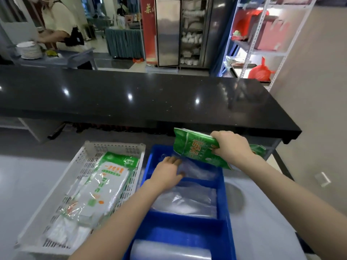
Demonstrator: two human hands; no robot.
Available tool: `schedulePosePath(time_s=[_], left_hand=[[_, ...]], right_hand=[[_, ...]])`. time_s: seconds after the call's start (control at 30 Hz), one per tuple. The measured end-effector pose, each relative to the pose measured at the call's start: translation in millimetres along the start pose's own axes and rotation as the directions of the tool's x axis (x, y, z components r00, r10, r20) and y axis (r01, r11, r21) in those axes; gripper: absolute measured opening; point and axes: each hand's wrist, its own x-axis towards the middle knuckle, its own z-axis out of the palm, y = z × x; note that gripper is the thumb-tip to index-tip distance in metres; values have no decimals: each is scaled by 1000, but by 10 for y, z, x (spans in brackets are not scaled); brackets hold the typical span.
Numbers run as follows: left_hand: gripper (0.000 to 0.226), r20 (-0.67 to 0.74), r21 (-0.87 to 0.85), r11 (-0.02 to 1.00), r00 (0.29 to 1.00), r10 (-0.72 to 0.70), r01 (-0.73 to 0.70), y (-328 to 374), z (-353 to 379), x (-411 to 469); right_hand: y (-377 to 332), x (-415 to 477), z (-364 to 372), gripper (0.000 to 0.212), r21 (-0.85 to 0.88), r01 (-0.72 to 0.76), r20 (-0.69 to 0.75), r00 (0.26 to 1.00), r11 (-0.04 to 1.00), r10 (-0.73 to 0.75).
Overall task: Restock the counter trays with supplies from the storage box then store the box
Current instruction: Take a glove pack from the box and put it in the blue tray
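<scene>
One green packet: in your right hand, fingers curled round it, over the far compartment of the blue tray. Your left hand: fingers straight, resting on clear bags there. One white basket: just left.

Right hand grips green packet above blue tray; left hand reaches inside.

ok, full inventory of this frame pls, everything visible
blue tray: 1, blue, divided, centre front
clear bags: several, clear, in tray's compartments
white basket: 1, white, left of tray
packet in basket: 1, green-white, lying flat
green packet: 1, green, held above tray's far end
counter: 1, black, behind
plates: 1 stack, white, far left
red bag: 1, red, far right
left hand: on clear bags, far compartment
right hand: grips green packet
</scene>
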Motion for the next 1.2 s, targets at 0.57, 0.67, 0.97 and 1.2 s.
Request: schedulePosePath(time_s=[0.57, 0.67, 0.97, 1.2], left_hand=[[50, 469, 69, 997, 883, -1, -36, -18, 371, 323], [47, 453, 61, 998, 892, -5, -25, -8, 338, 252], [34, 320, 87, 986, 941, 106, -140, -45, 176, -16], [50, 78, 212, 957, 980, 185, -197, -56, 7, -187]], right_hand=[[-170, 188, 204, 24, 33, 24, -18, 1000, 999, -24], [-268, 235, 201, 23, 32, 73, 11, 997, 997, -73], [-584, 380, 270, 31, -46, 224, 47, 974, 973, -222], [-744, 499, 346, 23, 17, 184, 155, 971, 983, -184]])
